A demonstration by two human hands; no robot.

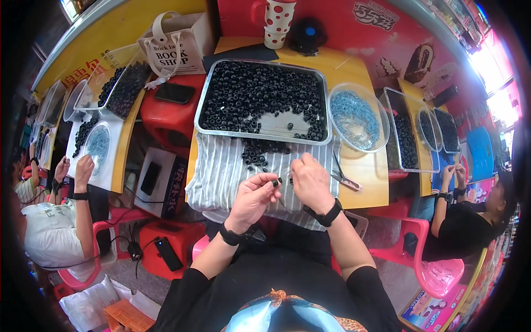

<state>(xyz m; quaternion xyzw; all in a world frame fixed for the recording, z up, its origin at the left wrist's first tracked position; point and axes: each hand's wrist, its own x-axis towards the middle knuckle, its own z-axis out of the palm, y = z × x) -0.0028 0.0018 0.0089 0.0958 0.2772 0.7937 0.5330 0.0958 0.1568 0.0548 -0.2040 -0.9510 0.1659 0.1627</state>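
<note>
My left hand is raised over the front of a grey-and-white striped cloth, thumb and fingertips closed on a small black bead. Close beside it on the right, my right hand is curled with its fingers pressed together; what they hold is hidden. Dark specks show between the two hands, too small to tell. Beyond them stands a metal tray filled with black beads, a bare patch showing at its front right. A loose heap of black beads lies on the cloth against the tray's front wall.
Right of the tray stands a round clear tub of small light-blue pieces. Scissors lie by my right hand. A spotted cup and canvas bag stand behind. People work at tables left and right; a red stool adjoins my table.
</note>
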